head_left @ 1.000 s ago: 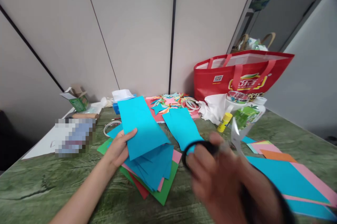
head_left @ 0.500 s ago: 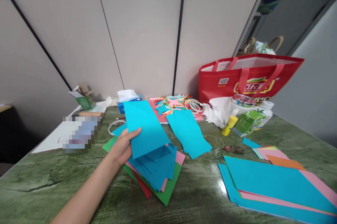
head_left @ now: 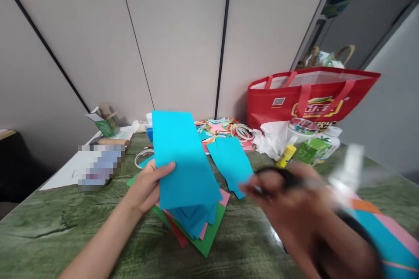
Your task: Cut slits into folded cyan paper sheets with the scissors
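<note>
My left hand [head_left: 149, 183] is closed on a blue sheet of paper [head_left: 183, 161], thumb on its front, holding it raised and tilted above a pile. That pile has blue cut papers [head_left: 196, 222] on top, with pink, red and green sheets [head_left: 212, 235] showing beneath. On the right, my right hand [head_left: 294, 213] is smeared by motion. It grips scissors with black handles [head_left: 283, 174]; their bright blades are blurred and point to the right. Between the hands, farther back, lie blue paper strips [head_left: 231, 161] on the table.
Larger blue and pink sheets [head_left: 389, 235] lie at the right, partly behind my right hand. A yellow glue stick [head_left: 286, 156], crumpled tissue [head_left: 270, 139] and a red bag [head_left: 271, 100] stand at the back right. Paper stars [head_left: 218, 127] and rolls of tape [head_left: 241, 133] are at the back.
My right hand has come into view from the right with the scissors. The blue sheet in my left hand has been lifted and turned more toward me.
</note>
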### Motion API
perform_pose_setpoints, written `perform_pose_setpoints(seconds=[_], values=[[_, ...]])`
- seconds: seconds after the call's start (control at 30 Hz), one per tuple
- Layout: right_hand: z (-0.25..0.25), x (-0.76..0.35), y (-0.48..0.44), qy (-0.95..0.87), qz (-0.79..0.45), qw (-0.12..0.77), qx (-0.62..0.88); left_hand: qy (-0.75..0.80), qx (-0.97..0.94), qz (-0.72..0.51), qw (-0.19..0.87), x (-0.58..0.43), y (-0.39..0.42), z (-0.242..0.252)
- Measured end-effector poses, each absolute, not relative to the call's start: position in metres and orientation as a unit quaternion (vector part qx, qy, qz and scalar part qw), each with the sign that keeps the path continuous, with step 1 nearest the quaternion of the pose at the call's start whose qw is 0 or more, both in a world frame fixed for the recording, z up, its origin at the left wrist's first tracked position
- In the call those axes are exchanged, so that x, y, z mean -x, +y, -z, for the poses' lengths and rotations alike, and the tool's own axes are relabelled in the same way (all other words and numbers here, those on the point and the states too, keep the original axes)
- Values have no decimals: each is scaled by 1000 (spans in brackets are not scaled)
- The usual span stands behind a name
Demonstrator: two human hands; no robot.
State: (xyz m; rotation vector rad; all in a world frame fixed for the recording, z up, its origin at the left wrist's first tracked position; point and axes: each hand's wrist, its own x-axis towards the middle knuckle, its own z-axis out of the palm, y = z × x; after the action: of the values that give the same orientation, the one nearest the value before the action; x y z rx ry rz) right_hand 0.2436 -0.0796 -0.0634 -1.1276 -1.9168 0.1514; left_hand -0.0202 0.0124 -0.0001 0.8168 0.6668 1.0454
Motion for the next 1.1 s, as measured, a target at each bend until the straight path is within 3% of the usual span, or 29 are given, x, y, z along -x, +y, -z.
perform_pose_setpoints(seconds=[0.1,0.17,0.23,0.43,0.73,1.1], values=[[28,-219,-17,-552,-408,578,441,242,-407,-450,757,19,-2,-7],[21,-208,3,-395,-619,555,390,235,-426,-431,760,18,-7,-9],[24,-204,7,-362,-692,520,346,253,-440,-413,756,17,-7,-9],[34,-213,7,-416,-526,608,425,314,-428,-407,744,19,4,-9],[47,-230,11,-396,-443,645,480,440,-442,-434,650,18,16,-5],[61,-229,8,-368,-503,615,483,480,-382,-500,611,15,23,8]])
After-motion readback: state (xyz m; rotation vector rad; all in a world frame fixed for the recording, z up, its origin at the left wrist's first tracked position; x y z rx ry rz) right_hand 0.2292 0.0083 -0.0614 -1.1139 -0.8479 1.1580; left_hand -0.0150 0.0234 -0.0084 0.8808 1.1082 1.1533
